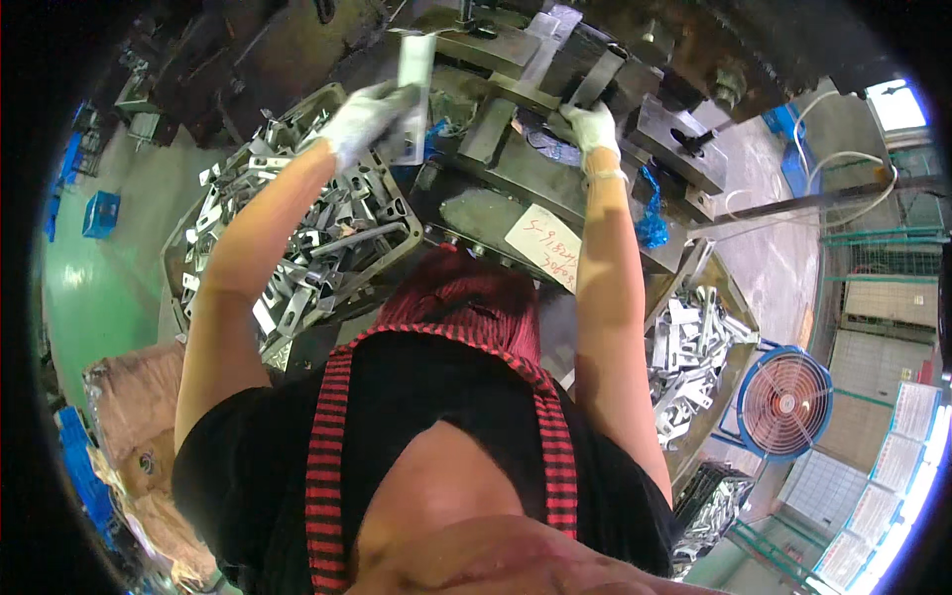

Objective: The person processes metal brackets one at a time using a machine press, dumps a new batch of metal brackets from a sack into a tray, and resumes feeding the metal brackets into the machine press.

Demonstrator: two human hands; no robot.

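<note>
One person's neck and two striped apron straps, nearest | left gloved hand: fingers closed on one silver metal bracket, between left bin and one steel die | right gloved hand at the die, cannot tell whether gripping | right bin: brackets too many to count | one fan

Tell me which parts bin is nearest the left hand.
The left bin, heaped with metal brackets, beside the gloved left hand gripping a flat metal piece; the right bin sits near the blue-rimmed fan.
</note>
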